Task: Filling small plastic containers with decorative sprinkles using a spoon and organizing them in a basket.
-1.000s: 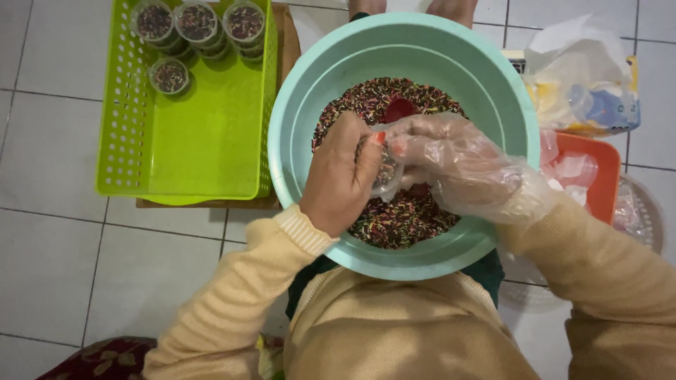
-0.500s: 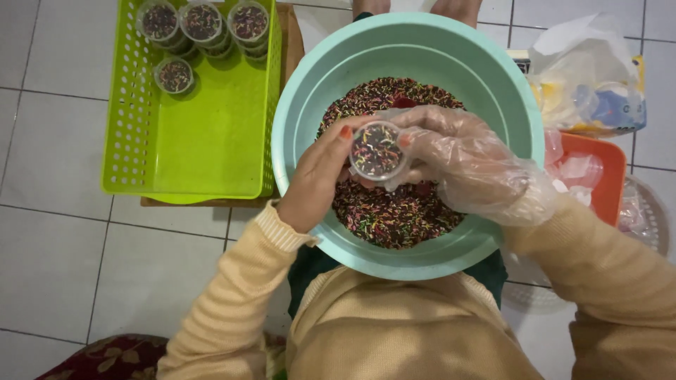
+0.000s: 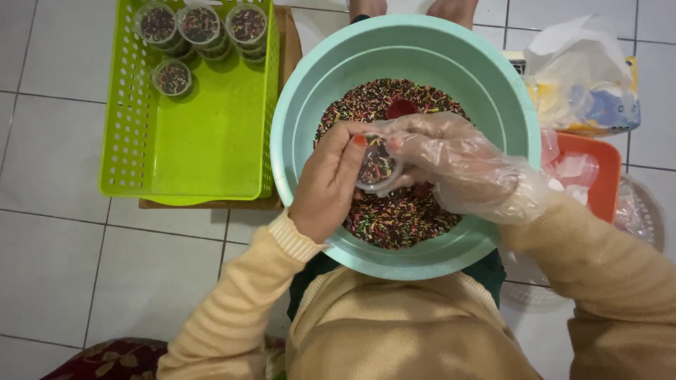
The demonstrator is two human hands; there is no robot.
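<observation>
Left hand grips small clear cup over teal basin, so spilled sprinkles fall back in. Gloved right hand closes around cup's far side. Filled cups wait in green basket.

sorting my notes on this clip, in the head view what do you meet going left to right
green basket with filled small cups → left hand → small cup held over the teal bowl → gloved right hand → orange tray
</observation>
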